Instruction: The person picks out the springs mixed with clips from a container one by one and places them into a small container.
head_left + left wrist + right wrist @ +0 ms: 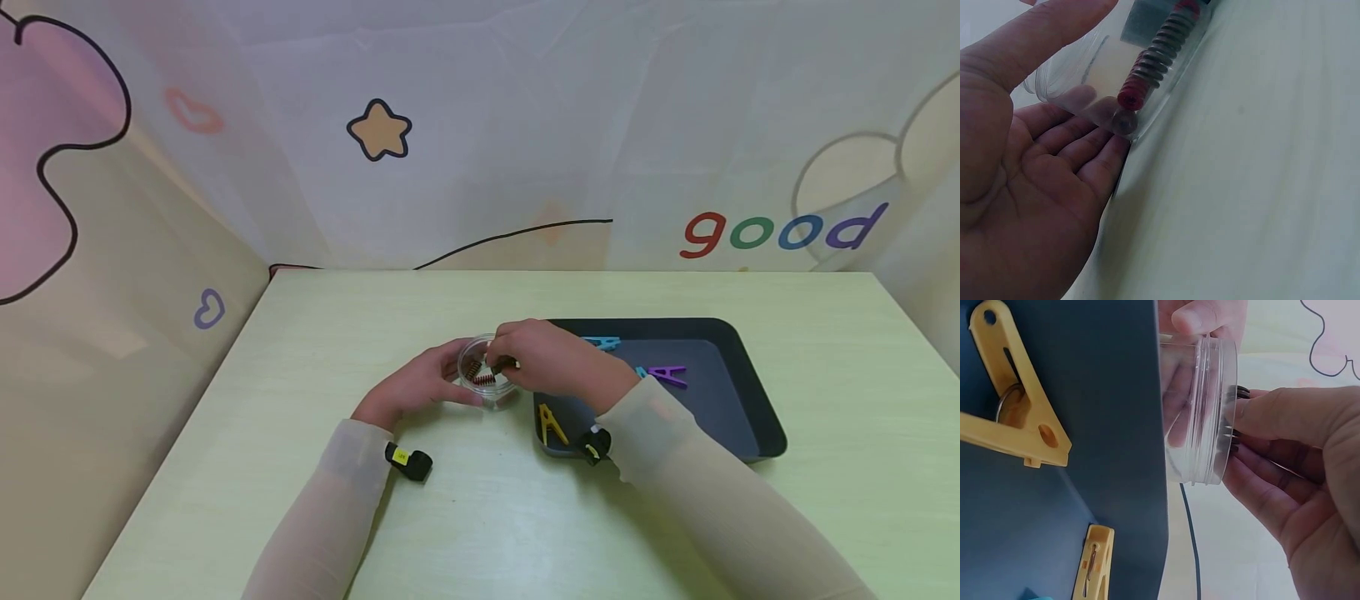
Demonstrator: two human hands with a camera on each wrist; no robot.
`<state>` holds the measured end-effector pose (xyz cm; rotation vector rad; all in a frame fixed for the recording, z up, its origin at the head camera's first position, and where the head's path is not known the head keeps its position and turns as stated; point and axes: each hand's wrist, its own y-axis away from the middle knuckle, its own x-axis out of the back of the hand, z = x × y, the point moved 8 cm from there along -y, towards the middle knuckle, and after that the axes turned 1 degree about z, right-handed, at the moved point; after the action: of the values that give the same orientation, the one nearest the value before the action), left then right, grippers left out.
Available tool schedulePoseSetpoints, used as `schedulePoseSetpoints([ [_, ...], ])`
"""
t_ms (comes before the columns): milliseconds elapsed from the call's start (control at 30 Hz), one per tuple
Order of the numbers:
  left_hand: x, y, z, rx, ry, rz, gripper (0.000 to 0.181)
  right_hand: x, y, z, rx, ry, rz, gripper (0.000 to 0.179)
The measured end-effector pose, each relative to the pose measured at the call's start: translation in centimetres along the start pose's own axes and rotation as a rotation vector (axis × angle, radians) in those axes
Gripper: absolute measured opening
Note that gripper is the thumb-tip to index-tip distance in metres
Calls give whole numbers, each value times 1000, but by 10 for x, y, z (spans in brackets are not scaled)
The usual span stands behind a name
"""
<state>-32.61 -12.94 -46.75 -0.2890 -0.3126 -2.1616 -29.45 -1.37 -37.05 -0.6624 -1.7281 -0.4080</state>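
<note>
My left hand (416,387) holds a clear plastic jar (1213,412) upright on the table, thumb on the near side and fingers behind it. Inside the jar lie several coil springs (1163,53), dark in the middle with red ends. Over the jar's mouth, my right hand (555,358) pinches a dark coil spring (1243,392) between thumb and fingers. Most of that spring is hidden by the fingers, with dark coils showing at the jar's rim.
A dark grey tray (765,417) stands right of the jar, partly under my right forearm. In it lie yellow clothespins (551,425), a purple clothespin (667,375) and a blue clothespin (602,342). A printed backdrop (487,125) rises behind the table.
</note>
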Motion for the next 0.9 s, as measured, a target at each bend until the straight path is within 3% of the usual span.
schedulePoseSetpoints([
  [900,0,0,0,3,7,-3,74,1,-1,-1,25,9,23,12],
])
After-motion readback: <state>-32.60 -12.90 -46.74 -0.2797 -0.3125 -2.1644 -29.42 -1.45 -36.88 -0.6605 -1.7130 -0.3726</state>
